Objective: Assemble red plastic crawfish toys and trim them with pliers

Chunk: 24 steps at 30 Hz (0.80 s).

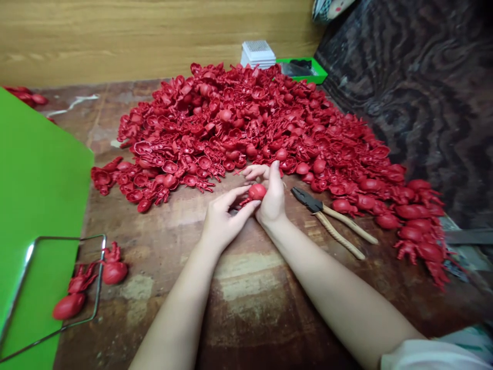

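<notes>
Between my left hand (225, 218) and my right hand (271, 198) is a small red plastic crab-shaped piece (257, 192), its round body held by the fingertips of both hands and its legs pointing down and left. A large heap of similar red moulded pieces (231, 123) spreads across the worn brown wooden table (154, 231), starting just beyond my fingers. To the right of my right hand lie wooden-handled pliers (319, 215), untouched. Several loose red pieces (113, 270) lie at the lower left.
A green board (38, 169) with a metal wire frame (57, 288) lies at the left. Behind the heap stand a wooden wall (115, 36), a white box (258, 54) and a green tray (304, 69). Dark patterned cloth (416, 77) hangs at the right.
</notes>
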Motion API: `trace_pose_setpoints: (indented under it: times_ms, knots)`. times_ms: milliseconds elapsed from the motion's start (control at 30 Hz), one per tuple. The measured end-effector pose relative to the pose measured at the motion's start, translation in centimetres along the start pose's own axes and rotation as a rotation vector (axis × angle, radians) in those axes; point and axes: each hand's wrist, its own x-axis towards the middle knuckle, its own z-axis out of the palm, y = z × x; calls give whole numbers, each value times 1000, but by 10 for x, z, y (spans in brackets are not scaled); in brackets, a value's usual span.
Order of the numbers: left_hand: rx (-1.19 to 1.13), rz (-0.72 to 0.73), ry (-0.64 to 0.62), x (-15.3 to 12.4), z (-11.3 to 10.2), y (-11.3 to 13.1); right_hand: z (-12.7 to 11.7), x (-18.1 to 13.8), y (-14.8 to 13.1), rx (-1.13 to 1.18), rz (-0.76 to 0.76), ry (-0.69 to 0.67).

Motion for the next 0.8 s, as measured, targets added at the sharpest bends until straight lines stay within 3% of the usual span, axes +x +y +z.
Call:
trace_pose_setpoints:
  times_ms: [133,267,467,600,800]
  knots:
    - [225,182,4,2,-6,1,-6,-1,-4,-128,-117,88]
    - [271,288,-13,1,-5,-2,-7,-2,-9,-252,-162,30]
    - [280,148,-17,2,-7,5,-6,3,-10,-312,-3,77]
    - [304,102,-93,4,-12,9,0,12,-13,-283,56,50]
    - [346,72,-166,0,-21,-10,21,9,-6,-221,184,89]
